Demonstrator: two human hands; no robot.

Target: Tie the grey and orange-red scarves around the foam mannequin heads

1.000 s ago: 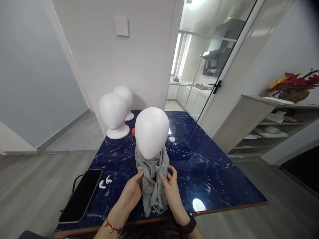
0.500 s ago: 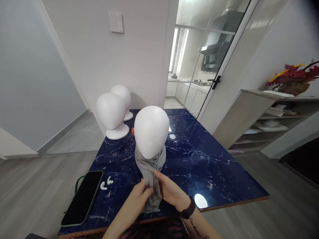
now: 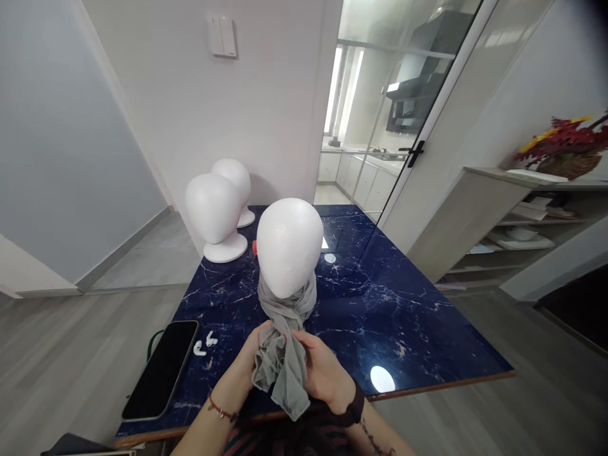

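A white foam mannequin head [image 3: 289,244] stands in the middle of the dark blue marble table [image 3: 403,316]. A grey scarf [image 3: 284,361] is wrapped round its neck, and the loose ends hang down toward me. My left hand [image 3: 251,358] grips the left hanging end just under the neck. Close beside it, my right hand [image 3: 323,373] is closed on the right end. The two hands lift the ends off the table, bunched together.
Two more white foam heads [image 3: 216,212] stand at the table's back left. A black phone [image 3: 161,370] and white earbuds [image 3: 204,345] lie at the front left. A glass door [image 3: 418,152] and a shelf unit [image 3: 517,228] are to the right.
Both hands moved from the scarf's sides to its hanging ends, pulled them together and raised them toward me; the wrap sits tighter round the neck.
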